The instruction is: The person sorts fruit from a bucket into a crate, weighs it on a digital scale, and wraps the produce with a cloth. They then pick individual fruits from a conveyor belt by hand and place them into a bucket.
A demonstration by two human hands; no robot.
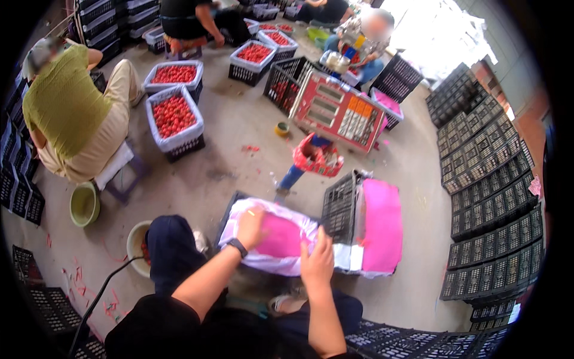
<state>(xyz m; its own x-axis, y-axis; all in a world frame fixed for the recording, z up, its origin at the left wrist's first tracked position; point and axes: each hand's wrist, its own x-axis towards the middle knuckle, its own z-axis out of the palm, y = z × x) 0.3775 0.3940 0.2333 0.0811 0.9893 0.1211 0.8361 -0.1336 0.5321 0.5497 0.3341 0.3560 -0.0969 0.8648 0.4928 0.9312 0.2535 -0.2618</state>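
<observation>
A black plastic crate (pixel 230 206) stands on the floor in front of my knees, lined with white plastic film (pixel 263 260) and a pink sheet (pixel 281 236). My left hand (pixel 250 226), with a dark watch on its wrist, presses on the liner at the crate's far left side. On the near right edge of the liner rests my right hand (pixel 317 263), fingers spread flat. Neither hand holds a loose object. To the right, another black crate (pixel 341 206) lies on its side next to a crate covered with a pink sheet (pixel 381 224).
A person in a green top (pixel 66 105) sits on a low stool at left near lined crates of red fruit (pixel 173 113). A weighing scale (pixel 341 110), a small child with a red basket (pixel 314 158), bowls (pixel 85 203) and stacked black crates (pixel 490 197) surround me.
</observation>
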